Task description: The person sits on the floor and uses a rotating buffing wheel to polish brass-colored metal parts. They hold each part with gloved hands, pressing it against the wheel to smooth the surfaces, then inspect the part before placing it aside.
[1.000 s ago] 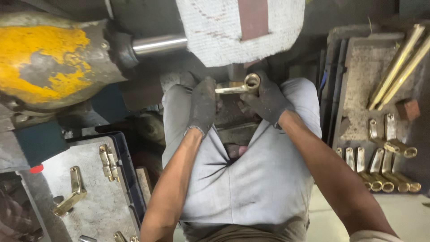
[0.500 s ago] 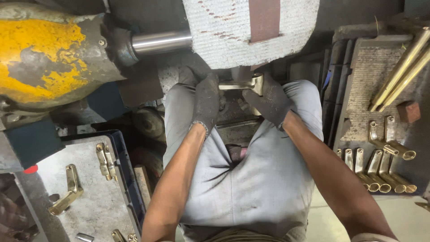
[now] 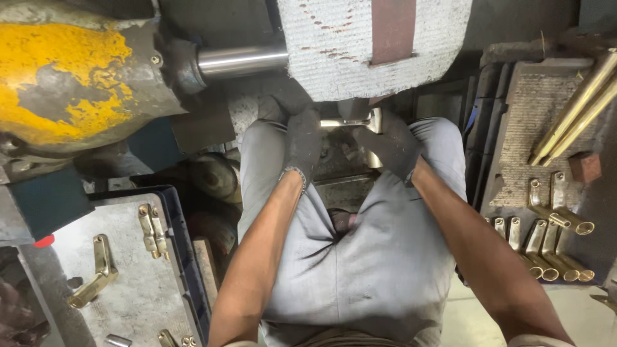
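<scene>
Gloved hands pressing a brass fitting up against a buffing wheel

From the yellow motor housing a steel shaft carries the wheel; the left hand and right hand each take one end, which looks meant to steady the piece against the spin (knees braced below), fingers closed tight on it; more brass parts wait on the right tray
</scene>
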